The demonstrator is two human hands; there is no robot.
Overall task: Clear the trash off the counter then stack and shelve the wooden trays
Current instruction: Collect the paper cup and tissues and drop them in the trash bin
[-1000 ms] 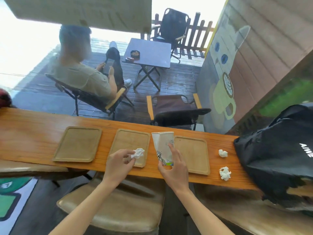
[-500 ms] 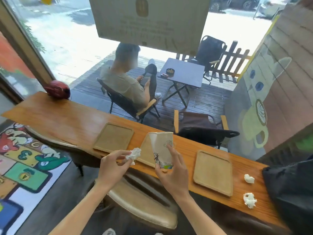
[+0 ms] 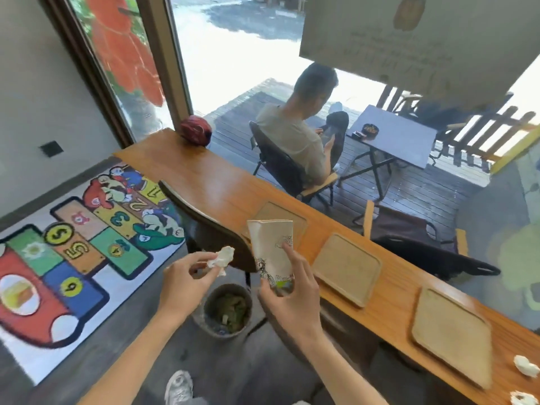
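My left hand [image 3: 184, 279] pinches a crumpled white tissue [image 3: 221, 258] above the floor. My right hand [image 3: 292, 296] grips a crushed paper cup [image 3: 271, 252] with printed drawings, held upright just off the counter's near edge. Below and between both hands a round grey trash bin [image 3: 228, 309] with green waste stands on the floor. Three wooden trays lie in a row on the wooden counter [image 3: 204, 182]: the far one [image 3: 298, 222] partly behind the cup, a middle one [image 3: 346, 268] and a near one [image 3: 451, 336]. Two crumpled tissues [image 3: 526, 365] [image 3: 523, 399] remain at the counter's right end.
A curved brown chair [image 3: 204, 223] stands by the counter left of the cup. A red helmet [image 3: 195, 131] rests at the counter's far end. A colourful number mat [image 3: 73, 252] covers the floor on the left. Beyond the window a person sits on a deck chair.
I have turned left and lifted both hands off the counter. The tissue and cup now hang over the floor, and the trash bin has come into view beneath them.
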